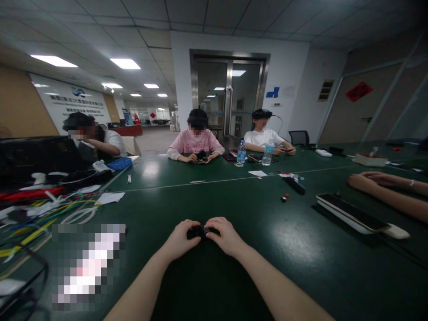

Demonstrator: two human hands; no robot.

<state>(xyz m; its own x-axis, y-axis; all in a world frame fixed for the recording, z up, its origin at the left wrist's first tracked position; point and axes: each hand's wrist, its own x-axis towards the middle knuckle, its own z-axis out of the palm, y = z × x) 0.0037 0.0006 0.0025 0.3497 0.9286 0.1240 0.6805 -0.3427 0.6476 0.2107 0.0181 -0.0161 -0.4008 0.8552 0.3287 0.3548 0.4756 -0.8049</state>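
A small black object (201,231) is held between my two hands, low over the green table (234,196). My left hand (181,238) grips its left end, thumb below and fingers above. On its right end my right hand (224,235) closes in the same way. The fingertips cover much of the object, and its dark shape is too small to make out in detail. Both forearms reach in from the bottom edge.
Cables (78,216) and papers lie at the left, near a blurred bright item (93,263). A white-edged dark device (351,213) lies at the right, beside another person's hands (363,180). Bottles (241,151) and several seated people are across the table.
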